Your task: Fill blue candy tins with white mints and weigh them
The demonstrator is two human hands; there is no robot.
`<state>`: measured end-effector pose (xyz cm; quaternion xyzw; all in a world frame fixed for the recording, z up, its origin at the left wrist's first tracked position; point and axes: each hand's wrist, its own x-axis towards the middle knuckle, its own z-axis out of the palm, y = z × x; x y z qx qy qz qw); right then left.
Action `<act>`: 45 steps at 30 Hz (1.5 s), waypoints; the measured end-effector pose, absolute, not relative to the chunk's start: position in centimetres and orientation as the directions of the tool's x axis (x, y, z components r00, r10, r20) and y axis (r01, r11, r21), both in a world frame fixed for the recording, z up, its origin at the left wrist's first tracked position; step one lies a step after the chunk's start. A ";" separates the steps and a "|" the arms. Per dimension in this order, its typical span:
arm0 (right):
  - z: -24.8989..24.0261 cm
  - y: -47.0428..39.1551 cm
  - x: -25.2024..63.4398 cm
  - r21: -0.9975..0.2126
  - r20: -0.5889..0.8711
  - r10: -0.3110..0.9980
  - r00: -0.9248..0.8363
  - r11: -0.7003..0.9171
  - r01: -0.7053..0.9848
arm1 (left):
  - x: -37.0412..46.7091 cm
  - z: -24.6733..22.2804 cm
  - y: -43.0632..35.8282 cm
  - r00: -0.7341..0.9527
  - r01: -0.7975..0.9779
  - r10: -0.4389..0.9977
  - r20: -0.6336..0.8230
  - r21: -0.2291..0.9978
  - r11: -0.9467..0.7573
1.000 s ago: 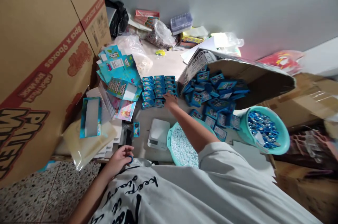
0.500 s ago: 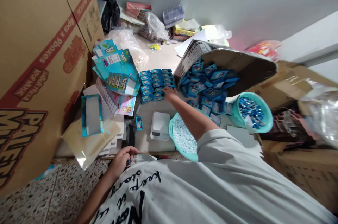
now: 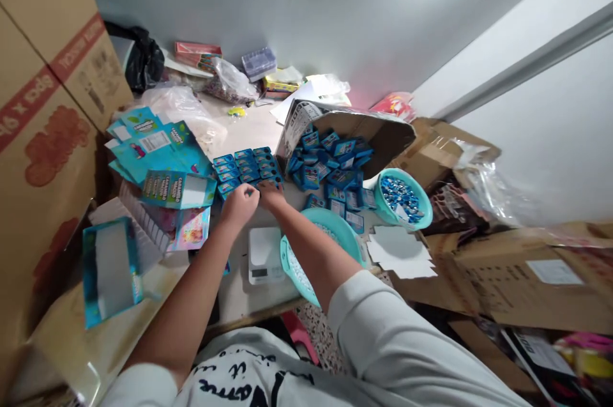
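Rows of blue cartons (image 3: 248,165) lie just beyond the left hand (image 3: 243,202) and right hand (image 3: 271,193), either grip's state impossible to tell.

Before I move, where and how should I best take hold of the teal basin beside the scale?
Probably by the rim of the teal basin, from both sides: one grip at the lug on its left, the other opposite. It is wide, open and loaded with white pieces. The scale sits close at left, and your right forearm crosses above, so withdraw it first.
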<state>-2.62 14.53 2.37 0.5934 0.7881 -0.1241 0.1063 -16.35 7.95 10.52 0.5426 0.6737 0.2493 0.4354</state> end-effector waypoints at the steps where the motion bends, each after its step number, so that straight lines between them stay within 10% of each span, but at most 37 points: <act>1: 2.2 14.5 -2.4 -0.089 -0.308 0.909 -0.282 0.267 0.960 | -15.5 9.9 10.2 -0.067 0.575 0.945 -0.321 0.762 0.299; 14: 2.2 15.4 -0.2 -0.328 -0.338 0.854 -0.395 0.286 0.900 | -13.1 4.4 20.2 -0.229 0.859 0.816 -0.531 0.284 0.426; 31: 1.5 17.7 -0.5 -0.392 -0.397 0.824 -0.404 0.246 0.887 | -12.7 3.4 21.6 -0.286 0.865 0.766 -0.576 0.189 0.465; 45: 0.0 21.1 3.0 -0.783 -0.311 0.898 -0.311 -0.057 0.619 | -13.7 2.9 21.4 -0.187 0.882 0.839 -0.511 0.288 0.372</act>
